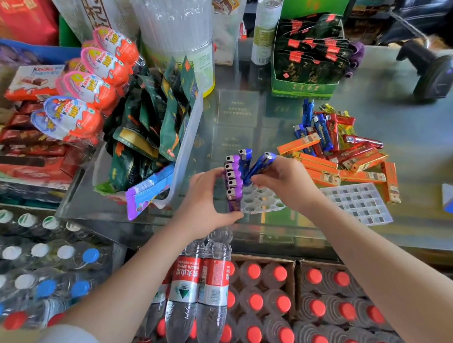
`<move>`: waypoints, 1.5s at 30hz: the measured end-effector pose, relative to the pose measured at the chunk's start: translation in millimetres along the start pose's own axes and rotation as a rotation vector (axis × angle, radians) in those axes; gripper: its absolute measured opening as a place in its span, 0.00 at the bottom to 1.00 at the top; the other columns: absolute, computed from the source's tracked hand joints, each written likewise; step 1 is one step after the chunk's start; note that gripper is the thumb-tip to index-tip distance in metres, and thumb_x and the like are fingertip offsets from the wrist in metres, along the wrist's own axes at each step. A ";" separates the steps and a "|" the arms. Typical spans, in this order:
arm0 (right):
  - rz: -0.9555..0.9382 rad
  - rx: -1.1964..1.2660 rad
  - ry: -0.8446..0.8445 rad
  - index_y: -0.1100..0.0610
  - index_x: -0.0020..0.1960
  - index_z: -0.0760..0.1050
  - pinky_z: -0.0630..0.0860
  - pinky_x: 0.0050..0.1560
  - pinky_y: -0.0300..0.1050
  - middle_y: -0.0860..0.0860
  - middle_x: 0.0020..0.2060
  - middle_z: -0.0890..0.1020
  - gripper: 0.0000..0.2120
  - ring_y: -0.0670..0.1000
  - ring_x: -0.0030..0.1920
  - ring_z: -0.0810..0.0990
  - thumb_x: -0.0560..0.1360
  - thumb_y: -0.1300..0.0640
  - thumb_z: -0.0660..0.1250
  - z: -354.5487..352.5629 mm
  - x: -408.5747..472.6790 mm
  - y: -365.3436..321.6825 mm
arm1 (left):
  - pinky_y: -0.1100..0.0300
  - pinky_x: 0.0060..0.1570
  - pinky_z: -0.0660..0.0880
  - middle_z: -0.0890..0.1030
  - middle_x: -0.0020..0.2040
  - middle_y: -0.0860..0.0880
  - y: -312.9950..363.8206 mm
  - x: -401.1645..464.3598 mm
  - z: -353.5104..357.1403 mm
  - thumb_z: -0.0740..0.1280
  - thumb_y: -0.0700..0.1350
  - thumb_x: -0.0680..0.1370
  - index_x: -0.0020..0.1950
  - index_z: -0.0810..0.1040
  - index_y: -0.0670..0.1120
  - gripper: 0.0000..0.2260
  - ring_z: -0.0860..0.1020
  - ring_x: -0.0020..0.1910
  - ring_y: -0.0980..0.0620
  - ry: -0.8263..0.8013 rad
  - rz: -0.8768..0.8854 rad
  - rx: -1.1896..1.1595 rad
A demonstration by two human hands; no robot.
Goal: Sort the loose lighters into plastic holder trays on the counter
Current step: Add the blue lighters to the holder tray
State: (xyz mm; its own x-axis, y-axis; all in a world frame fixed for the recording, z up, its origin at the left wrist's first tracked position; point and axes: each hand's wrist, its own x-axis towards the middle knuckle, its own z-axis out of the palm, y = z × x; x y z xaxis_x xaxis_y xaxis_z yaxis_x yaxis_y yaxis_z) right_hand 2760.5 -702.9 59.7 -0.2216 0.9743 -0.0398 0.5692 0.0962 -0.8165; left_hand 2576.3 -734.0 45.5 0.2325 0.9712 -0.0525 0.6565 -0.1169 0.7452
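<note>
A white plastic holder tray (pixel 261 204) with round holes sits on the glass counter. Several purple lighters (pixel 233 176) stand in a row along its left side, with one blue lighter (pixel 245 160) upright behind them. My left hand (pixel 204 201) grips the tray's left edge beside the purple row. My right hand (pixel 284 182) holds a blue lighter (pixel 260 165), tilted, its base over the tray's holes. A pile of loose lighters (pixel 336 147), orange, red, blue and yellow, lies to the right. A second clear tray (pixel 358 203) with square cells lies empty at the right.
A clear bin of dark snack packets (pixel 157 128) stands close on the left. A green display box (pixel 308 61) is behind the pile, a barcode scanner (pixel 431 68) far right. Water bottles (pixel 203 289) fill crates below the counter's front edge.
</note>
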 end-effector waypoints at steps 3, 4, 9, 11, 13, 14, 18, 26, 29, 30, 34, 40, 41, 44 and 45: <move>-0.100 -0.201 -0.008 0.64 0.44 0.78 0.65 0.31 0.31 0.53 0.35 0.79 0.04 0.47 0.33 0.75 0.72 0.63 0.69 2.1 -0.2 -3.9 | 0.65 0.57 0.58 0.65 0.53 0.56 3.9 -2.1 -2.1 0.77 0.45 0.63 0.66 0.66 0.46 0.35 0.62 0.63 0.53 -0.013 0.002 -0.005; -0.123 -0.261 -0.006 0.64 0.45 0.77 0.64 0.32 0.32 0.54 0.36 0.78 0.04 0.51 0.35 0.74 0.72 0.63 0.68 2.3 0.7 -3.8 | 0.64 0.58 0.58 0.65 0.54 0.56 3.3 -2.1 -1.9 0.77 0.45 0.63 0.66 0.65 0.46 0.35 0.62 0.64 0.53 -0.014 0.004 -0.007; -0.183 -0.404 -0.050 0.64 0.46 0.76 0.71 0.40 0.47 0.57 0.41 0.79 0.06 0.57 0.41 0.76 0.73 0.60 0.67 6.4 4.3 -3.3 | 0.64 0.58 0.58 0.68 0.58 0.54 2.1 -2.1 -1.8 0.77 0.46 0.63 0.67 0.65 0.46 0.36 0.62 0.65 0.52 -0.028 0.027 0.002; -0.181 -0.423 -0.030 0.63 0.46 0.75 0.75 0.42 0.52 0.57 0.41 0.80 0.07 0.58 0.42 0.77 0.73 0.59 0.68 8.7 7.1 -2.1 | 0.63 0.57 0.59 0.70 0.58 0.53 2.7 0.5 -3.2 0.77 0.46 0.63 0.67 0.66 0.47 0.35 0.62 0.63 0.54 -0.039 0.029 0.016; -0.152 -0.448 0.020 0.63 0.44 0.76 0.76 0.42 0.54 0.57 0.41 0.81 0.09 0.59 0.42 0.77 0.72 0.56 0.69 10.9 7.9 -0.9 | 0.60 0.58 0.62 0.71 0.56 0.54 1.4 5.6 -4.6 0.78 0.48 0.62 0.64 0.68 0.48 0.34 0.64 0.61 0.54 -0.036 0.033 0.033; -0.134 -0.481 0.039 0.63 0.44 0.76 0.76 0.42 0.54 0.58 0.41 0.81 0.10 0.59 0.42 0.77 0.72 0.55 0.68 11.1 7.3 -1.2 | 0.58 0.59 0.64 0.72 0.55 0.55 2.2 7.4 -5.4 0.78 0.49 0.62 0.63 0.69 0.49 0.33 0.65 0.61 0.53 -0.031 0.041 0.042; -0.212 -0.476 0.116 0.62 0.43 0.76 0.77 0.38 0.52 0.56 0.41 0.80 0.08 0.56 0.41 0.78 0.72 0.56 0.69 1.0 0.5 -2.2 | 0.58 0.59 0.63 0.72 0.55 0.56 6.4 13.1 -5.8 0.77 0.48 0.62 0.62 0.69 0.48 0.31 0.66 0.60 0.53 -0.061 0.052 0.053; 0.058 -0.463 0.362 0.62 0.49 0.77 0.73 0.44 0.46 0.58 0.49 0.80 0.08 0.55 0.44 0.76 0.76 0.62 0.60 -67.5 30.6 21.0 | 0.61 0.63 0.65 0.71 0.59 0.58 7.2 24.0 -2.7 0.75 0.49 0.64 0.66 0.65 0.52 0.33 0.68 0.62 0.56 -0.098 0.030 0.018; 0.223 -0.536 0.443 0.64 0.53 0.75 0.70 0.45 0.47 0.61 0.52 0.77 0.11 0.59 0.48 0.75 0.76 0.64 0.57 -87.6 45.8 38.4 | 0.77 0.51 0.61 0.68 0.53 0.65 10.8 25.9 -6.0 0.76 0.44 0.65 0.66 0.64 0.51 0.33 0.68 0.54 0.64 -0.117 0.051 -0.005; 0.252 -0.554 0.429 0.64 0.54 0.75 0.71 0.46 0.48 0.62 0.52 0.77 0.11 0.60 0.50 0.75 0.76 0.65 0.57 -90.5 50.0 43.0 | 0.74 0.52 0.62 0.68 0.55 0.63 11.0 26.9 -6.8 0.76 0.45 0.65 0.67 0.64 0.51 0.34 0.67 0.55 0.64 -0.121 0.055 -0.009; 0.319 -0.572 0.379 0.64 0.53 0.76 0.74 0.45 0.49 0.62 0.50 0.78 0.09 0.59 0.45 0.75 0.74 0.65 0.62 -91.9 60.2 50.0 | 0.73 0.50 0.61 0.67 0.57 0.61 9.7 29.2 -9.4 0.77 0.46 0.64 0.68 0.63 0.50 0.37 0.66 0.56 0.64 -0.143 0.041 0.001; 0.379 -0.614 0.277 0.64 0.47 0.77 0.67 0.31 0.42 0.56 0.35 0.75 0.05 0.53 0.30 0.71 0.73 0.63 0.66 -84.3 73.7 46.9 | 0.68 0.53 0.61 0.67 0.57 0.60 7.6 27.3 -8.5 0.78 0.49 0.62 0.67 0.62 0.50 0.39 0.66 0.56 0.63 -0.129 0.011 0.010; 0.387 -0.614 0.265 0.64 0.45 0.77 0.65 0.29 0.40 0.56 0.34 0.75 0.05 0.51 0.29 0.70 0.73 0.61 0.66 -85.1 75.0 46.8 | 0.68 0.53 0.62 0.68 0.56 0.60 6.5 27.0 -8.0 0.79 0.49 0.61 0.66 0.62 0.50 0.39 0.67 0.56 0.63 -0.128 0.008 0.008; 0.428 -0.559 0.246 0.64 0.45 0.78 0.65 0.26 0.39 0.56 0.33 0.76 0.07 0.52 0.29 0.71 0.74 0.59 0.67 -86.3 75.6 48.7 | 0.79 0.49 0.60 0.69 0.56 0.59 5.8 24.1 -8.4 0.79 0.48 0.60 0.65 0.63 0.49 0.39 0.67 0.56 0.63 -0.116 0.006 -0.010; 0.441 -0.532 0.233 0.64 0.47 0.78 0.66 0.26 0.41 0.56 0.35 0.77 0.09 0.52 0.30 0.72 0.74 0.58 0.66 -85.5 75.2 49.0 | 0.82 0.47 0.60 0.69 0.56 0.60 5.5 23.5 -8.6 0.79 0.48 0.60 0.65 0.63 0.49 0.39 0.68 0.56 0.63 -0.108 0.007 -0.016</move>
State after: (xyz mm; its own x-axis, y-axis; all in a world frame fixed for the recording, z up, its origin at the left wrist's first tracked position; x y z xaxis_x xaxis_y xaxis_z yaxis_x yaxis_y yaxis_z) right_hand 2839.4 -607.5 66.0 0.2575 0.9577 -0.1282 0.8877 -0.2869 -0.3600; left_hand 2579.2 -710.1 54.1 0.3138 0.9421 -0.1181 0.6435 -0.1196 0.7561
